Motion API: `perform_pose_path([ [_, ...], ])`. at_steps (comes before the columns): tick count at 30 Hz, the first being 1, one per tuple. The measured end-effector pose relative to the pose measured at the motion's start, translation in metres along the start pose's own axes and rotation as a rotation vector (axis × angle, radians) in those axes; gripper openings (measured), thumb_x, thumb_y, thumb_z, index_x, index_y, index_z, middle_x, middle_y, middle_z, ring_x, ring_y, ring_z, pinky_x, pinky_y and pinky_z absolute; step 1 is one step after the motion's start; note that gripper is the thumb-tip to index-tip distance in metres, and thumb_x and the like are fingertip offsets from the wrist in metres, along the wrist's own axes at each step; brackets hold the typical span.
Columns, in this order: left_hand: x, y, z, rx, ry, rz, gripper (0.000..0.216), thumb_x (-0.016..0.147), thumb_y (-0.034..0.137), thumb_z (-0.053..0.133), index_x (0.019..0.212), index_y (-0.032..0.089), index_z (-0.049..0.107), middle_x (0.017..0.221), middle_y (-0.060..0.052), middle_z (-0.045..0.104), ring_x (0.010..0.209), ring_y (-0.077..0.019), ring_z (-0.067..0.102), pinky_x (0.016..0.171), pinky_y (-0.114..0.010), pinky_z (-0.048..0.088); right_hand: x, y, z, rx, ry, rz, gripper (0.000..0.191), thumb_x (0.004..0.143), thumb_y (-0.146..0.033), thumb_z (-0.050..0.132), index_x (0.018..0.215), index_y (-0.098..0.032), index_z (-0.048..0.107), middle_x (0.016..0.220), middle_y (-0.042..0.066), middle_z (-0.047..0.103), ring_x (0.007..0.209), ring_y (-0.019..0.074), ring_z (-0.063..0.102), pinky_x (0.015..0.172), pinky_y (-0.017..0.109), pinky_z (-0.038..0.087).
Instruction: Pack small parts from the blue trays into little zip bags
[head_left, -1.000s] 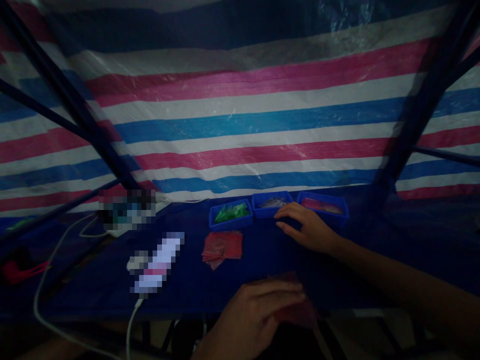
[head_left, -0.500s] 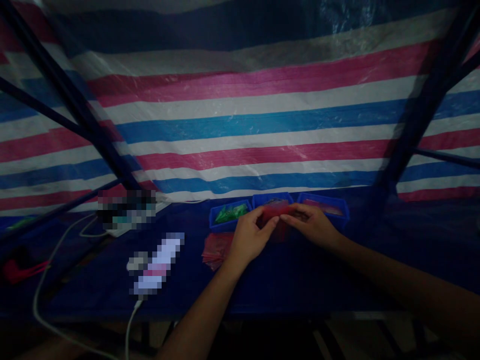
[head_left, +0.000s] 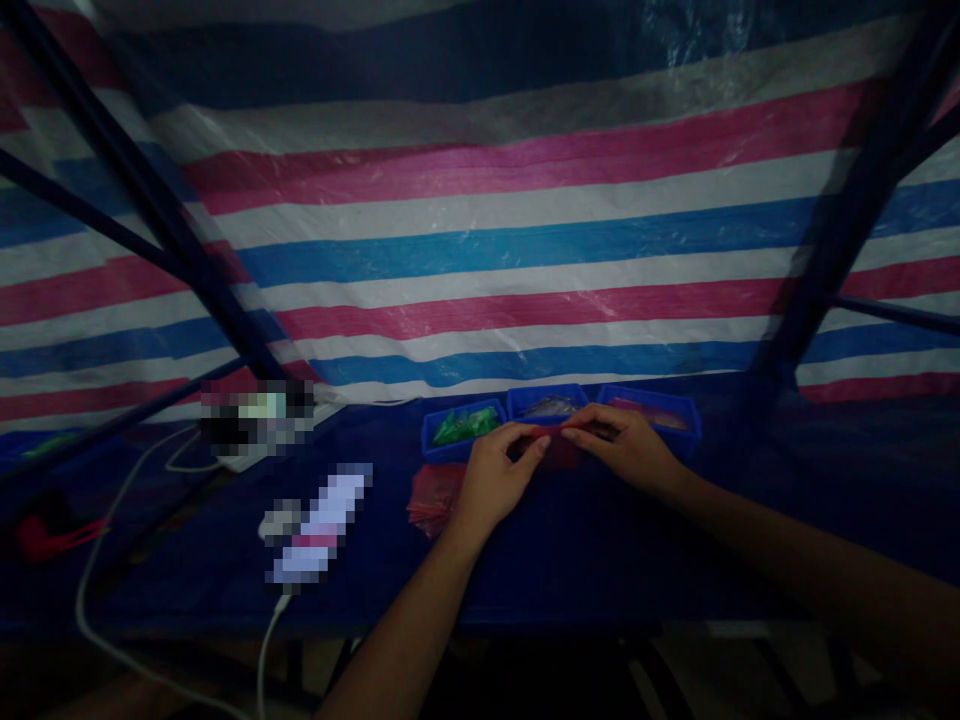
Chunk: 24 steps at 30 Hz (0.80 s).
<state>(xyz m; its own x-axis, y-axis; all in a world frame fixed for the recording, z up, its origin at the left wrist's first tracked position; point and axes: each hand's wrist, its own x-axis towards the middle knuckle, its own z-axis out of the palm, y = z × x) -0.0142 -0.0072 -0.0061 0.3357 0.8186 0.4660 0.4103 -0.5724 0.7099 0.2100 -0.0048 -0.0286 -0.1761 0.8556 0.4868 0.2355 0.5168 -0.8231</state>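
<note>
My left hand [head_left: 495, 475] and my right hand [head_left: 624, 445] meet over the dark blue table [head_left: 570, 560], each pinching an edge of a small red plastic bag [head_left: 553, 448] held between them. Just behind the hands stand three small blue trays: the left tray [head_left: 459, 428] holds green pieces, the middle tray [head_left: 546, 403] holds pale pieces, the right tray [head_left: 654, 410] holds reddish pieces. A stack of red bags [head_left: 433, 495] lies flat on the table beside my left wrist.
A striped pink, white and blue tarp [head_left: 480, 250] hangs behind the table. Dark frame poles [head_left: 157, 230] slant at left and right. A white cable [head_left: 97, 560] and blurred-out items lie at the left of the table.
My left hand rose from the near table edge with a red bag and met my right hand by the trays. Both hands have since lowered slightly, still pinching the bag.
</note>
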Motion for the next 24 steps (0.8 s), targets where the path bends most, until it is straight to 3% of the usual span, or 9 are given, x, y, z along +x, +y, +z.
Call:
perform_pose_path([
  [8, -0.0008, 0.001, -0.0018, 0.079, -0.054, -0.003, 0.021, 0.097, 0.034, 0.063, 0.1, 0.018, 0.077, 0.092, -0.005, 0.077, 0.082, -0.0191, 0.068, 0.076, -0.03, 0.051, -0.0004, -0.0026, -0.0025, 0.016, 0.018, -0.014, 0.019, 0.09, -0.04, 0.071, 0.1, -0.025, 0.078, 0.102, 0.004, 0.077, 0.092, 0.0215, 0.073, 0.086, 0.038, 0.059],
  [19, -0.001, -0.0038, -0.0003, 0.038, -0.035, -0.001, 0.021, 0.096, 0.036, 0.065, 0.105, 0.021, 0.077, 0.1, -0.005, 0.077, 0.088, -0.0198, 0.07, 0.081, -0.031, 0.052, 0.0004, -0.0009, -0.0016, 0.035, 0.043, 0.032, 0.022, 0.088, -0.041, 0.074, 0.1, -0.023, 0.077, 0.1, 0.004, 0.079, 0.093, 0.0225, 0.074, 0.09, 0.039, 0.058],
  [24, -0.0013, -0.0024, -0.0009, 0.054, -0.052, -0.014, 0.019, 0.095, 0.035, 0.066, 0.099, 0.019, 0.077, 0.092, -0.005, 0.076, 0.083, -0.0196, 0.068, 0.076, -0.03, 0.051, -0.0005, -0.0016, -0.0013, 0.059, 0.032, 0.081, 0.03, 0.084, -0.042, 0.078, 0.108, -0.024, 0.075, 0.108, 0.006, 0.078, 0.101, 0.0251, 0.074, 0.095, 0.043, 0.058],
])
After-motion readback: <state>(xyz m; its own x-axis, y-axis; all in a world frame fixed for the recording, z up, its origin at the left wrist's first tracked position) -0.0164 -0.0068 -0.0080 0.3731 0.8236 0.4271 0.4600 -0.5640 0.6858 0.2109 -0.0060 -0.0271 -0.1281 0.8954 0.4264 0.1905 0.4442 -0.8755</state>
